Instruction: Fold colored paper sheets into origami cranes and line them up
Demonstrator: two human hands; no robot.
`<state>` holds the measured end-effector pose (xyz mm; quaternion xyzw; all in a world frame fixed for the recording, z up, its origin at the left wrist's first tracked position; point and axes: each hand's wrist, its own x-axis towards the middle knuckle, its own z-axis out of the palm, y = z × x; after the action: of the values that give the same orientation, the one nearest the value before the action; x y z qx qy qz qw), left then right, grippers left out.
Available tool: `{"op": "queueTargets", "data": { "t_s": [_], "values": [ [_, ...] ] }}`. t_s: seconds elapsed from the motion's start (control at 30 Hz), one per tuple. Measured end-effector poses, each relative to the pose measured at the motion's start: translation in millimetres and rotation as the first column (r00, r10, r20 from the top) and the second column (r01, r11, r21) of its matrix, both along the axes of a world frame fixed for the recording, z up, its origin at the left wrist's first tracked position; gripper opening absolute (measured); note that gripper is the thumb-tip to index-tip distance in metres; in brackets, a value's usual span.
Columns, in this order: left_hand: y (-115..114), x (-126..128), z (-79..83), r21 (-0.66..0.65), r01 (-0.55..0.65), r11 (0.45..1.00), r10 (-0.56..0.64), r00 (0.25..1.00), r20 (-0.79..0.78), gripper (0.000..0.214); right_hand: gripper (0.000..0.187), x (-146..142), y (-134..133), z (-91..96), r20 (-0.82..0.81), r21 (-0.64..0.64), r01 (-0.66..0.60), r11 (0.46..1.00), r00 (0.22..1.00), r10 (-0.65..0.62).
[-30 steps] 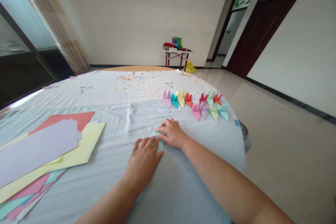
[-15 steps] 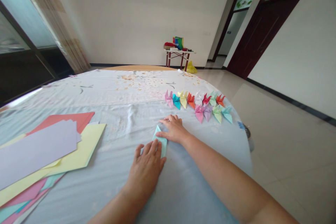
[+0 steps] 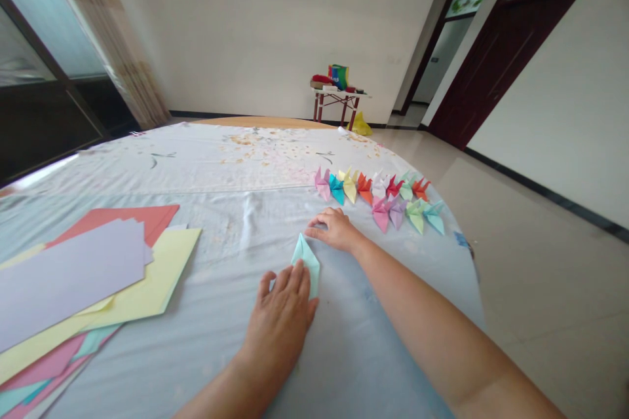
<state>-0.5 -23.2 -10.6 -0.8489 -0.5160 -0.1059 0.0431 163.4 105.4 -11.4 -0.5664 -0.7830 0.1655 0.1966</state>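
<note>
Pressing the near end of the folded paper (image 3: pixel 307 260) onto the counter (image 3: pixel 236 209) under the left hand (image 3: pixel 280 321), fingers flat and slightly spread, tip pointing far, just beside the right hand (image 3: pixel 337 230), fingers bunched, empty.

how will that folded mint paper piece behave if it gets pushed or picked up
Probably light: the folded mint paper piece looks small beside the left hand, whose fingers rest on its near end. Its layered folds likely make it stiffer than a flat sheet, though easily creased. Lying flat on the tablecloth, it should slide rather than roll.
</note>
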Motion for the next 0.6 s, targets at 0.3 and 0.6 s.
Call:
{"op": "queueTargets", "data": {
  "t_s": [0.3,0.6],
  "values": [
    [0.4,1.9,4.5,-0.004,-0.005,1.000,0.005,1.000,-0.015,0.036,0.041,-1.0,-7.5,2.1,0.028,-0.029,-0.013,0.999,0.999,0.014],
    [0.6,2.1,7.4,-0.031,-0.005,1.000,0.005,1.000,-0.010,0.036,0.043,-5.5,-7.0,4.6,0.087,-0.033,0.015,0.999,0.996,-0.012]
  ]
}}
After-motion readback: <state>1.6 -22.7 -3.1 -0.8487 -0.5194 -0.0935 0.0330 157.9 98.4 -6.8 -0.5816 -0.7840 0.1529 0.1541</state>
